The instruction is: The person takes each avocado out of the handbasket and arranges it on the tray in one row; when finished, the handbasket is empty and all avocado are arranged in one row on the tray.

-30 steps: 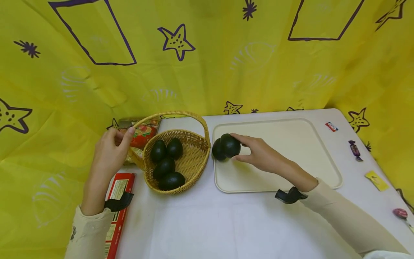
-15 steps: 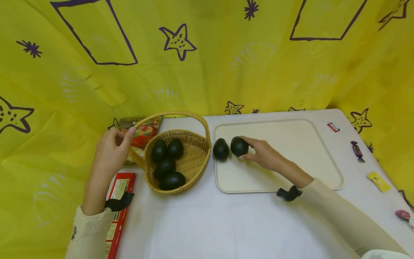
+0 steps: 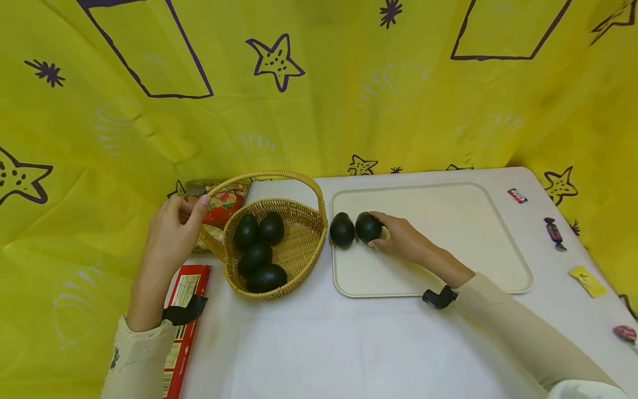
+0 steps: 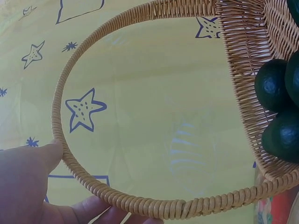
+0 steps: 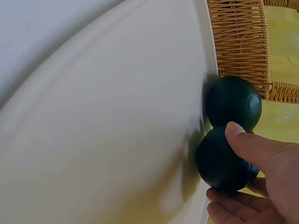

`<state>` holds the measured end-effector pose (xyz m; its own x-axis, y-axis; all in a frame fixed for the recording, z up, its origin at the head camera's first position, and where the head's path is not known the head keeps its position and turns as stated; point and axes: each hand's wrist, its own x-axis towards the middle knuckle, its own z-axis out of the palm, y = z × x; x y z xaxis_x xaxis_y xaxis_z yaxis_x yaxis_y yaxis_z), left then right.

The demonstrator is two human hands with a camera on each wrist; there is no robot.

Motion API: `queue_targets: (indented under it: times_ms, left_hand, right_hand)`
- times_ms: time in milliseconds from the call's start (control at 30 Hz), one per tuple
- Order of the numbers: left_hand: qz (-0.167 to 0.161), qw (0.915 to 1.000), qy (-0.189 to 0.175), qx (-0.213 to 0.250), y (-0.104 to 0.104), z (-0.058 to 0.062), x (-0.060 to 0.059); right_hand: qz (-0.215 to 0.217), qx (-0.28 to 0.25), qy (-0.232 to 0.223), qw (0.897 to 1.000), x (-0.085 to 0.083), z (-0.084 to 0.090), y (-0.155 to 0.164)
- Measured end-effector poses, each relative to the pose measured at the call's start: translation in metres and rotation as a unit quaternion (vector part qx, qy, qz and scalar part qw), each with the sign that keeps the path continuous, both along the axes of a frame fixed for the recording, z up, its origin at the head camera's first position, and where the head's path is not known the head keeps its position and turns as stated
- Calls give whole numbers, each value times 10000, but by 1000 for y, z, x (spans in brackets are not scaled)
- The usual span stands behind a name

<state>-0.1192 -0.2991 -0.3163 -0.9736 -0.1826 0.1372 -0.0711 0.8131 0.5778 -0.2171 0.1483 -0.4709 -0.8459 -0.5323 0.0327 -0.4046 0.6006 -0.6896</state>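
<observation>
With thumb and fingers, my right hand point(image 3: 405, 239) grips a dark green avocado point(image 3: 368, 228) at the left part of the cream tray point(image 3: 428, 277). Just left of it, a second avocado point(image 3: 341, 230) sits on the tray near its left edge. My left hand point(image 3: 171, 233) holds the arched handle point(image 4: 135, 204) of a wicker basket point(image 3: 299, 249), thumb on one side and fingers on the other. Several avocados point(image 3: 256, 257) lie in the left half of that basket. In the right wrist view, the gripped avocado point(image 5: 224, 161) appears against the other one point(image 5: 233, 102).
A red box point(image 3: 186, 332) lies below my left wrist, and a red food packet point(image 3: 224, 208) stands behind the basket. Along the table's right side are a small wrapper point(image 3: 517, 195), a purple candy point(image 3: 554, 234), a yellow packet point(image 3: 588, 281) and a pink lollipop point(image 3: 624, 333).
My right hand has moved the avocado rightward and down, from over the other avocado to a spot beside it on the tray. The left hand keeps its hold on the handle.
</observation>
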Motion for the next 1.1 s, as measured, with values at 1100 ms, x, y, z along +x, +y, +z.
queue_targets:
  times_ms: [1100]
  left_hand:
    - [-9, 10000, 89, 33, 0, 0, 1]
  right_hand:
    - [43, 415, -81, 9991, 7, 18, 4]
